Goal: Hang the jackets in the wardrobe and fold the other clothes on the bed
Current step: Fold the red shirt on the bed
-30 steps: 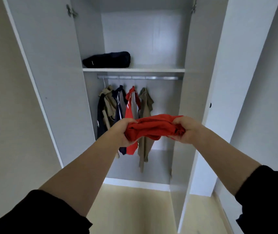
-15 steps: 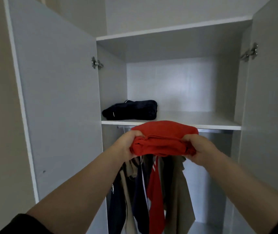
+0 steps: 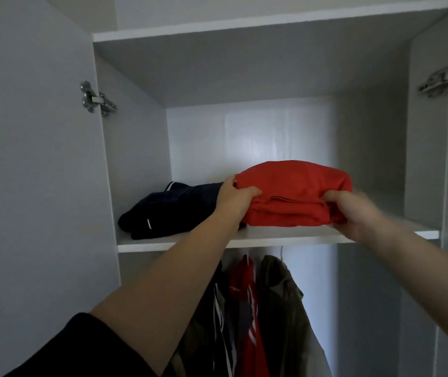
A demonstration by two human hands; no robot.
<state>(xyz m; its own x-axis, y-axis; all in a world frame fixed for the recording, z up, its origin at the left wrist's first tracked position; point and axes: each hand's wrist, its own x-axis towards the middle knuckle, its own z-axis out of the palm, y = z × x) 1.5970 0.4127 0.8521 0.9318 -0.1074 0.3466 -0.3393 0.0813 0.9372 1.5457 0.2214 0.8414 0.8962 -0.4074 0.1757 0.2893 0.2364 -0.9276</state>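
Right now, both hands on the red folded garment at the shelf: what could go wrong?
1. The red folded garment sits near the front edge of the shelf; released here, it may slide off onto the hanging jackets.
2. The left hand is right beside the dark folded garment; pushing in could rumple it.
3. The right hand pinches loose layers; the fold may open on release.

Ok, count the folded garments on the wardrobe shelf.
2: a navy garment at the left of the shelf, and a red garment right of it, gripped by the left hand and right hand. None else visible.
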